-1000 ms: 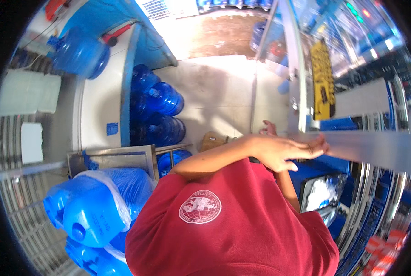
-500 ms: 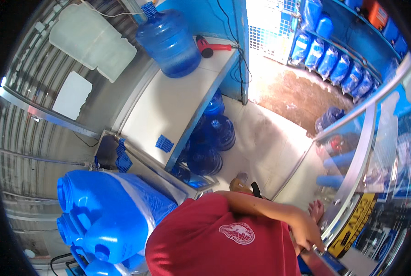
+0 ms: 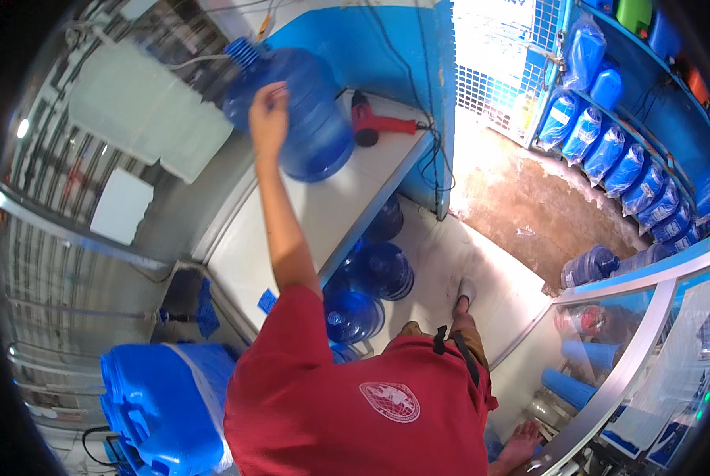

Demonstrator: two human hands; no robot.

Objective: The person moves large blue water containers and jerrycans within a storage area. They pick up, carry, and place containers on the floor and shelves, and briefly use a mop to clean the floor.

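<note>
My left arm stretches up and forward over the white counter (image 3: 335, 210). At its end my left hand (image 3: 269, 107), fingers loosely bent and apart, is in front of the shoulder of a big blue water jug (image 3: 315, 131) with a ribbed neck. Whether the fingertips touch the jug I cannot tell. The jug stands upright on the counter, slightly blurred. Low at the right, beside the glass display case, my right hand (image 3: 523, 440) has its fingers spread and shows nothing in it.
A red hair-dryer-shaped tool (image 3: 375, 125) lies right of the jug. More round jugs (image 3: 379, 270) stand below the counter. Blue jerrycans (image 3: 160, 404) sit at the lower left. Wrapped blue containers (image 3: 605, 151) line shelves at the far right. The case's metal frame (image 3: 633, 349) edges the right.
My left hand has swung from the case at the lower right to the jug, leaving a small object it had there. My right hand is lower. The view has shifted.
</note>
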